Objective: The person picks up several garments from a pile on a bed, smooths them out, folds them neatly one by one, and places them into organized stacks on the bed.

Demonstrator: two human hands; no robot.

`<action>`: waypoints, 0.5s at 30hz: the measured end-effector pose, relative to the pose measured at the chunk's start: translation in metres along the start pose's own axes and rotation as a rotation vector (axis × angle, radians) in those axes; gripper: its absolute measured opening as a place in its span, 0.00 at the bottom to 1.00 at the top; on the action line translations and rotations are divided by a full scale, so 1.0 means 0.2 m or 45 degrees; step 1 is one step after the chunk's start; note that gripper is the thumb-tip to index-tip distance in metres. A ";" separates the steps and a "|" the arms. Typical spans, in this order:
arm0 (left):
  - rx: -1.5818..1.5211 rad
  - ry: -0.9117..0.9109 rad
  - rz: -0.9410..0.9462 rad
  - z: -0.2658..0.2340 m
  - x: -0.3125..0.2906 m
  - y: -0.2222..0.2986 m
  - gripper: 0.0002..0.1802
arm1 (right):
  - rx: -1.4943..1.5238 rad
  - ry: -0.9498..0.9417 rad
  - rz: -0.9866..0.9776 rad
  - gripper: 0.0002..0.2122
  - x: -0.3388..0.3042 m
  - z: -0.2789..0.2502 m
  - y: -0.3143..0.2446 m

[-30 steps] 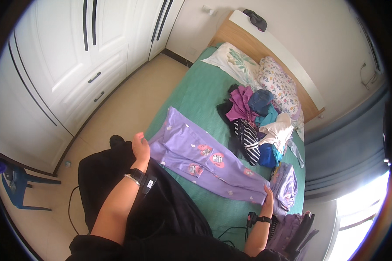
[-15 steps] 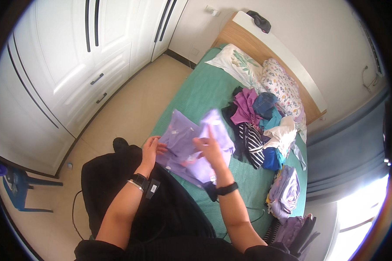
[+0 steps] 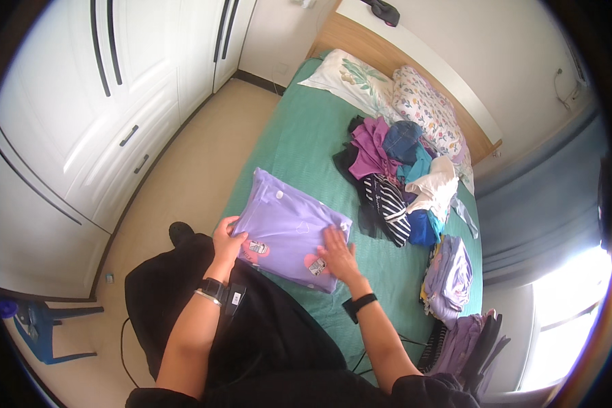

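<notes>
- Garment (image 3: 289, 221) is lying folded on the near part of the bed (image 3: 289, 132), its purple face showing, left of the loose pile (image 3: 387, 207) and apart from it.
- My left hand (image 3: 226, 239) is resting at its left edge, thumb on top; I cannot tell whether the fingers are clamping the layers, as the edge is hiding their grip.
- My right hand (image 3: 340, 255) is lying flat on the right side, palm down, fingers straight and slightly apart, gripping nothing.
- Layers could be sliding over each other if my right palm is pushing while my left is holding loosely; the cloth is looking smooth and, I judge, slippery.
- Creases could be hiding inside, since only the top face is showing.
- That left edge is sitting close to the bed's left side, so a hard leftward shove could be sending everything toward the floor (image 3: 190, 143).
- My wrist band (image 3: 362, 304) could be snagging cloth if I am dragging that forearm low.
</notes>
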State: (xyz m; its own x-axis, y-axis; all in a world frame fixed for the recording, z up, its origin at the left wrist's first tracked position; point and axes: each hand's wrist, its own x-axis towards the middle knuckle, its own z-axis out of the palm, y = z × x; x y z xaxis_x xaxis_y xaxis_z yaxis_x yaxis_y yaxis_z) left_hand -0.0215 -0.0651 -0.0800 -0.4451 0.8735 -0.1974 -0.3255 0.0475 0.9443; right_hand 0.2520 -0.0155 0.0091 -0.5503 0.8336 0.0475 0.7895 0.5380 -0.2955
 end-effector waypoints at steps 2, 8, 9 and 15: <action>0.133 -0.001 0.103 0.01 0.00 -0.03 0.27 | -0.171 -0.140 0.282 0.27 -0.02 0.01 0.19; 0.505 0.248 0.521 0.07 -0.02 0.12 0.26 | 0.100 0.156 0.286 0.27 0.03 -0.03 0.26; 0.690 0.265 0.648 0.09 -0.03 0.17 0.25 | 0.099 0.147 0.295 0.27 0.05 -0.01 0.26; 1.323 -0.445 0.847 0.13 -0.07 0.16 0.25 | -0.184 -0.121 0.207 0.28 0.28 0.08 0.33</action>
State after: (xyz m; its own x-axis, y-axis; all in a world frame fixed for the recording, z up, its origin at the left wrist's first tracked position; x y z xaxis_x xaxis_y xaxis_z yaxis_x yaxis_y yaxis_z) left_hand -0.0040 -0.0629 -0.0406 0.0225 0.9474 0.3193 0.7454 -0.2287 0.6262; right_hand 0.2688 0.0655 -0.0241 -0.4305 0.8989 -0.0815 0.8967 0.4157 -0.1520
